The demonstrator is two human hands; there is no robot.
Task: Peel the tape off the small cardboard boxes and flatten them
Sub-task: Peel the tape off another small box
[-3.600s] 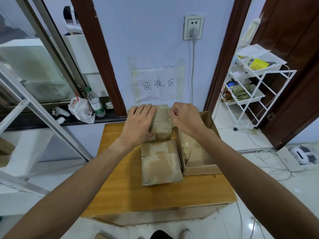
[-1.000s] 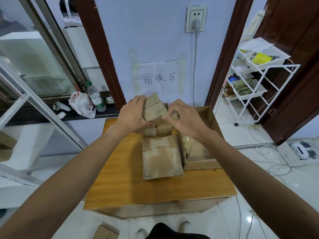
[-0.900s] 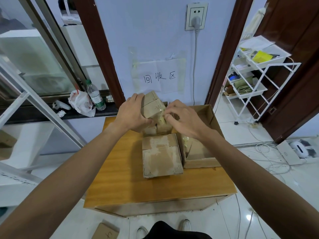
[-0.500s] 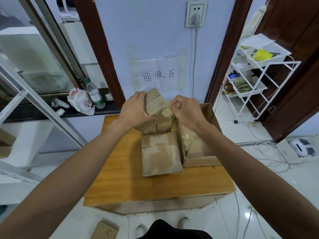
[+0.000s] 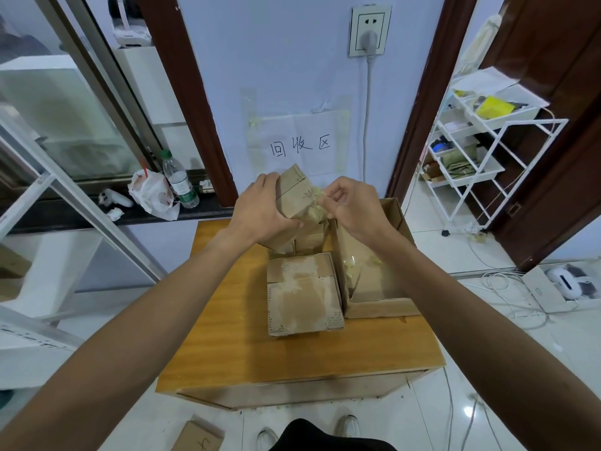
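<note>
Small cardboard box [image 5: 294, 193] gripped by left hand [image 5: 260, 209], tape [image 5: 313, 203] pinched by right hand [image 5: 349, 206]; peeling under way, steady pull-off judged next.

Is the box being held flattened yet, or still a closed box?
Closed, not flattened. The held box shows full sides and flaps meeting at a seam; left hand grips it, right hand pinches its tape.

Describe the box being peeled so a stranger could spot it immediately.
Find the wooden table under the wall sign. Above its far edge, the left hand grips a small box while the right hand pinches its tape. It alone is lifted and tilted.
</note>
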